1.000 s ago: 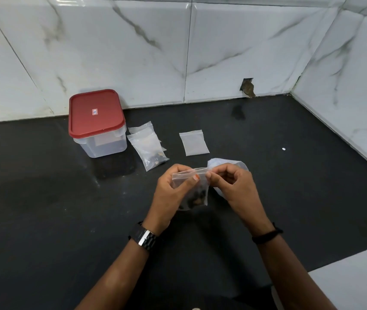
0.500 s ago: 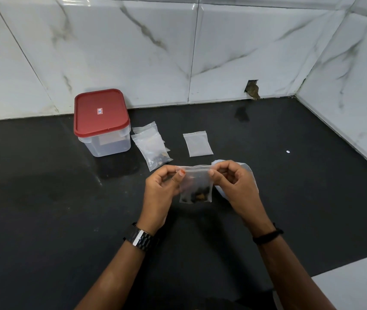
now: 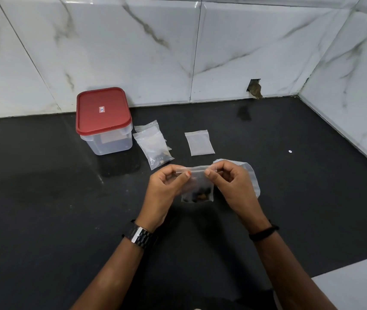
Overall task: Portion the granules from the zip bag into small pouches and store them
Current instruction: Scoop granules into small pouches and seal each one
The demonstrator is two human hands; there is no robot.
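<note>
White marble-veined tiles back a black counter (image 3: 44, 198) that meets a second tiled wall in the right corner. At the left, against the wall, stands a clear tub (image 3: 108, 142) under a red lid (image 3: 103, 110); what it holds is hard to make out through the cloudy plastic. Just right of it lie filled pouches (image 3: 153, 146), overlapping, so their number cannot be told; dark bits show at the near end. Further right lies a flat, pale empty pouch (image 3: 199, 143). Nearer the person, the left hand (image 3: 164, 189) and right hand (image 3: 231, 184) each pinch one end of the top strip of a small clear pouch (image 3: 198, 186), which hangs upright between them above the counter, with dark and brown granules (image 3: 200, 194) gathered at its bottom. Behind the right hand lies the zip bag (image 3: 250, 175), mostly hidden.
</note>
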